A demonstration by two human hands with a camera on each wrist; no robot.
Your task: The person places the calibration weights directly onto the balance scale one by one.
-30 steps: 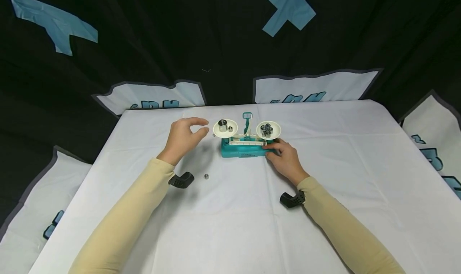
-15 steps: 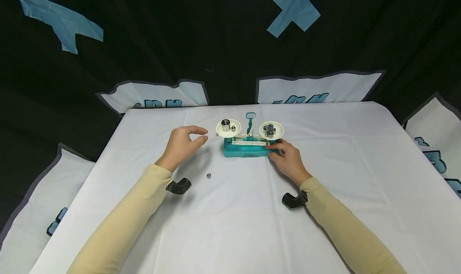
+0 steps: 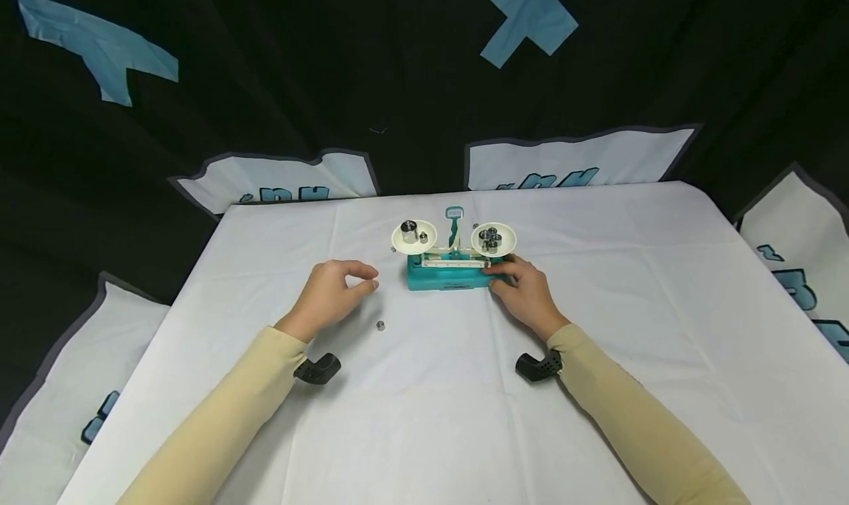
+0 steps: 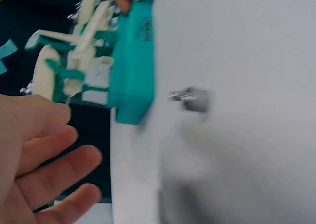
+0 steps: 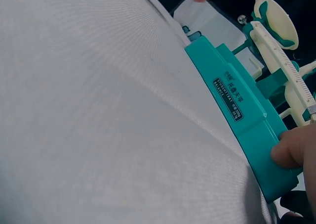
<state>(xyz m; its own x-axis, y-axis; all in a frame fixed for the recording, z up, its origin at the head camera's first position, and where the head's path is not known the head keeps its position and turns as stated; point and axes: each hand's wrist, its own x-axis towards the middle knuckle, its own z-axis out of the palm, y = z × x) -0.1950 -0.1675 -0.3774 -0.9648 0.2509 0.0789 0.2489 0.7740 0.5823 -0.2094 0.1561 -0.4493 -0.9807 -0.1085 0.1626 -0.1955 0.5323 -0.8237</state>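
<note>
A teal and cream tray balance (image 3: 447, 278) stands at the middle back of the table. My right hand (image 3: 524, 291) holds its right end, thumb against the front of the teal base (image 5: 237, 110) and index finger by the beam's end. The left pan (image 3: 401, 245) bears a large metal weight (image 3: 408, 232) and a small one. Several metal weights (image 3: 491, 240) cluster on the right pan (image 3: 509, 242). My left hand (image 3: 334, 295), thumb and fingers apart and holding nothing, hovers left of the balance. Below its fingertips lies a small metal weight (image 4: 196, 99), alone on the cloth.
A white cloth (image 3: 424, 416) covers the table. Tiny metal pieces lie on it beside the left pan and behind the right pan (image 3: 475, 225). A black curtain (image 3: 411, 85) with blue tape hangs beyond the far edge.
My left hand has drawn back from beside the left pan, toward the near side and the loose weight. The right hand stays at the balance's right end.
</note>
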